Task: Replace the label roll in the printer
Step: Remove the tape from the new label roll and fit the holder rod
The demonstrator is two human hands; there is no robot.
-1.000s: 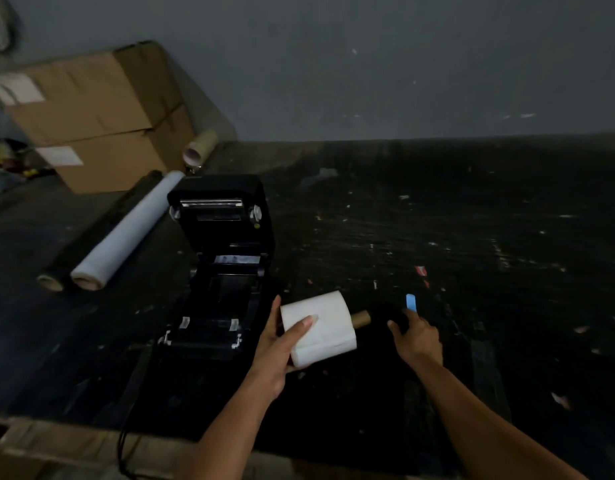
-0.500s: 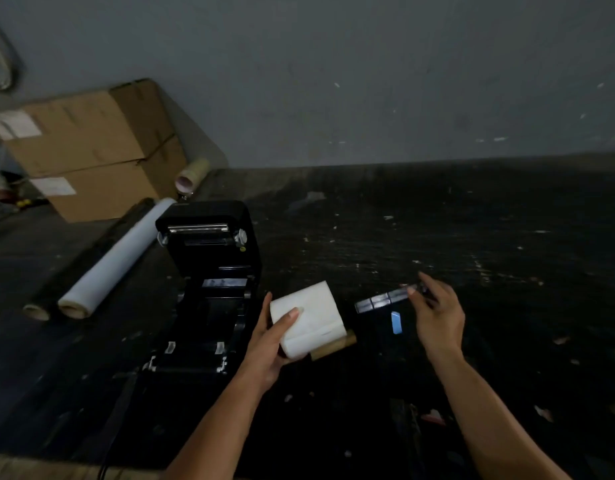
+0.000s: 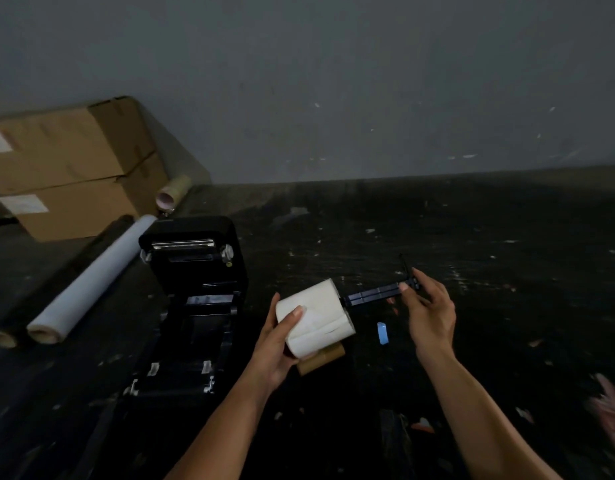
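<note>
I hold the label roll [image 3: 314,315] and the spindle [image 3: 375,294] above the worktop [image 3: 489,306]

My left hand [image 3: 276,344] is clamped on the white roll, just right of the open printer [image 3: 192,306]; my right hand [image 3: 429,306] pinches the black spindle at its flanged end; its other end touches the roll's core.

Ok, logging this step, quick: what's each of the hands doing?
Left hand: closed on the label roll.
Right hand: closed on the black spindle.
</note>
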